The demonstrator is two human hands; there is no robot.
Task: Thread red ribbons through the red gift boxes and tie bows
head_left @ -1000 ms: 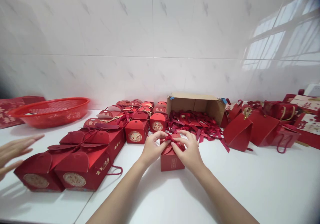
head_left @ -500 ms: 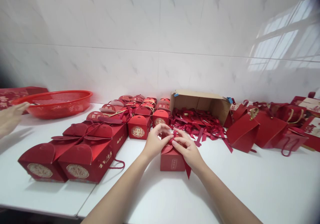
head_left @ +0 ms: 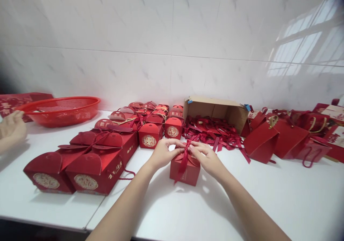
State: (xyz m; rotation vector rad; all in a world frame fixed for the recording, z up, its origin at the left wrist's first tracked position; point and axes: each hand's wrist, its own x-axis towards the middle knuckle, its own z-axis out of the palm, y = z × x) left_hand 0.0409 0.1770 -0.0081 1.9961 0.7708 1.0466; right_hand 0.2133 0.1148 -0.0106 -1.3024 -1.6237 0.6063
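Tying step: the left hand (head_left: 162,154) and right hand (head_left: 208,158) each pinch the ribbon (head_left: 184,163) atop the box (head_left: 192,175), standing on the worktop (head_left: 268,198) in front of the carton (head_left: 215,111); tightening would call for an even, opposed pull.

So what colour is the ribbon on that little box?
The ribbon is dark red, deeper than its box; head view.
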